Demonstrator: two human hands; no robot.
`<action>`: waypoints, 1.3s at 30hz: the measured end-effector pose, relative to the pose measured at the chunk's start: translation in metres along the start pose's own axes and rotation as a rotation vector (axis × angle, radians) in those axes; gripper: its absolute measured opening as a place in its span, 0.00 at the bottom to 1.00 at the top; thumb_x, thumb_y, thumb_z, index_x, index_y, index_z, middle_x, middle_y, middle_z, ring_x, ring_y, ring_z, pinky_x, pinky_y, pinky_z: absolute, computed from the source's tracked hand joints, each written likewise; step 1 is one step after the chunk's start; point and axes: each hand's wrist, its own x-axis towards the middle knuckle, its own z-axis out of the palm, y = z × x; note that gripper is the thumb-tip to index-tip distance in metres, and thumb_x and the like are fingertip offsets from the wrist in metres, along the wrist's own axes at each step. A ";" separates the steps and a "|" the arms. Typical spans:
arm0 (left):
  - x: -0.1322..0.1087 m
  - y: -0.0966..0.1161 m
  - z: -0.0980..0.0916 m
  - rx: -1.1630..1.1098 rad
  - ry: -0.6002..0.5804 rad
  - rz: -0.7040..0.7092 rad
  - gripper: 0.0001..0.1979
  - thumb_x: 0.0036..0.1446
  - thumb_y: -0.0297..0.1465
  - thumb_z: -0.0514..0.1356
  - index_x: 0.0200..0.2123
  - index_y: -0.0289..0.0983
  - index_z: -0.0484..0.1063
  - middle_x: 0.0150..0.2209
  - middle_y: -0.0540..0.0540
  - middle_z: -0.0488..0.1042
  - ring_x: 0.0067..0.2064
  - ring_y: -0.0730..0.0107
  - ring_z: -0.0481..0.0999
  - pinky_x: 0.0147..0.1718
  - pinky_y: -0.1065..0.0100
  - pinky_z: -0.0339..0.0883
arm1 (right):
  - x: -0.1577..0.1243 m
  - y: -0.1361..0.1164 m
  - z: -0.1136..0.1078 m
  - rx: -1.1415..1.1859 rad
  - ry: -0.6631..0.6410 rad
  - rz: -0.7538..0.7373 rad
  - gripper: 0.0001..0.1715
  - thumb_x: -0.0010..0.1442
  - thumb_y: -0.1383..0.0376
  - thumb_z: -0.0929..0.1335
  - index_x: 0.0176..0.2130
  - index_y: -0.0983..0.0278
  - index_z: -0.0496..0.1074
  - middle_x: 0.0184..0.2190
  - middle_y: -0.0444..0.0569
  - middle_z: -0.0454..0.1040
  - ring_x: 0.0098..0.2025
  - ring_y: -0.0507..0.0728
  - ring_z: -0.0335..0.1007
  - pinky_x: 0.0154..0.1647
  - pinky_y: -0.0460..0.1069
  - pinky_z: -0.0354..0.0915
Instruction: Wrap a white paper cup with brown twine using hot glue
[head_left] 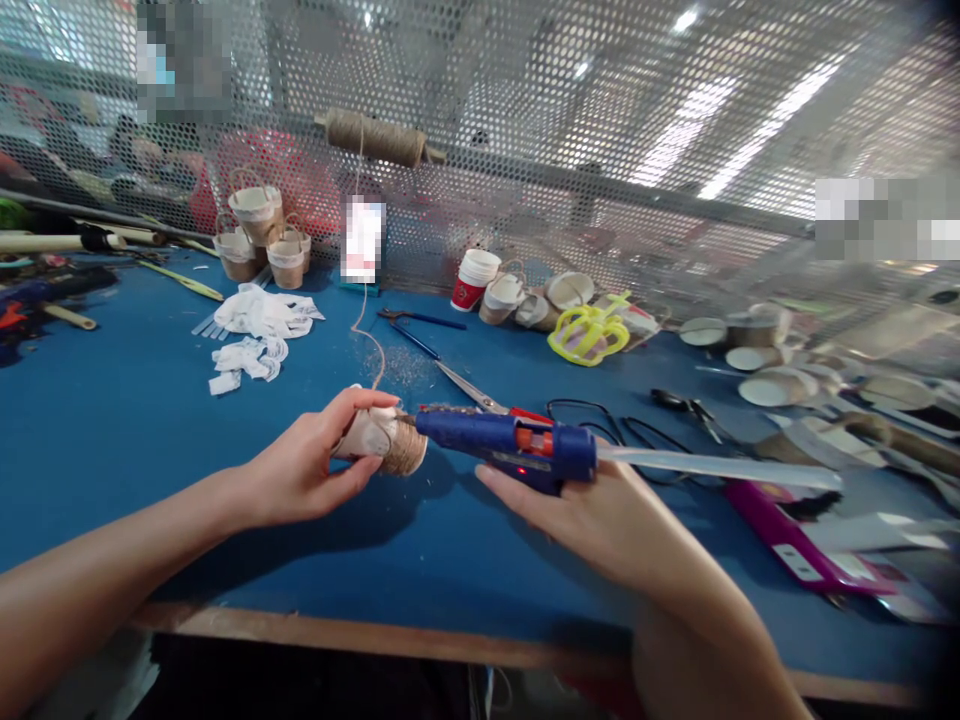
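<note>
My left hand (319, 465) grips a small paper cup (365, 434) lying on its side, thumb below and fingers above. Brown twine (405, 447) is wound round the cup's right end. From the cup a loose strand (380, 358) runs up to a twine spool (375, 137) mounted on the mesh. A blue hot glue gun (487, 437) is in my right hand (592, 510), its nozzle touching or very close to the cup beside the twine. A long clear glue stick (712, 464) sticks out of the gun's back; a small red light glows on its side.
Scissors (469, 388) and blue-handled pliers (420, 320) lie beyond the glue gun. White paper scraps (262, 312) and finished-looking small buckets (255, 215) stand at back left. Several cups (477, 272), a yellow crown shape (589, 335) and a purple power strip (810, 545) are to the right. Perforated mesh closes the back.
</note>
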 end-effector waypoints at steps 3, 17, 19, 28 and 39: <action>0.000 0.000 0.000 0.001 0.007 -0.002 0.20 0.55 0.27 0.52 0.51 0.36 0.52 0.35 0.45 0.70 0.28 0.74 0.70 0.26 0.74 0.63 | 0.000 0.000 0.000 0.014 0.013 0.008 0.05 0.49 0.62 0.67 0.30 0.61 0.71 0.26 0.41 0.76 0.28 0.55 0.73 0.27 0.46 0.70; 0.001 0.002 -0.001 0.003 0.006 -0.001 0.20 0.54 0.27 0.52 0.51 0.34 0.53 0.33 0.46 0.70 0.28 0.74 0.70 0.25 0.74 0.63 | 0.000 0.000 -0.002 -0.014 -0.034 0.023 0.08 0.50 0.60 0.66 0.28 0.61 0.71 0.23 0.41 0.76 0.26 0.55 0.73 0.27 0.46 0.70; 0.001 0.001 -0.001 -0.014 0.002 -0.009 0.21 0.54 0.27 0.52 0.51 0.35 0.53 0.33 0.47 0.70 0.28 0.75 0.69 0.25 0.74 0.63 | 0.000 0.000 -0.002 0.003 -0.051 0.006 0.08 0.50 0.60 0.66 0.30 0.61 0.71 0.24 0.41 0.76 0.27 0.54 0.73 0.28 0.46 0.70; 0.003 0.000 -0.001 -0.158 0.005 -0.105 0.20 0.54 0.28 0.54 0.51 0.34 0.54 0.35 0.46 0.69 0.29 0.76 0.68 0.27 0.75 0.64 | -0.005 0.001 0.003 0.008 0.023 0.007 0.08 0.47 0.60 0.67 0.26 0.62 0.71 0.22 0.43 0.74 0.23 0.54 0.70 0.24 0.46 0.69; 0.003 -0.001 0.000 -0.157 0.004 -0.144 0.21 0.55 0.30 0.53 0.52 0.34 0.52 0.39 0.43 0.70 0.32 0.70 0.71 0.32 0.69 0.66 | -0.007 0.000 0.004 -0.041 -0.013 -0.083 0.05 0.49 0.63 0.66 0.24 0.60 0.69 0.18 0.41 0.72 0.20 0.52 0.67 0.20 0.44 0.65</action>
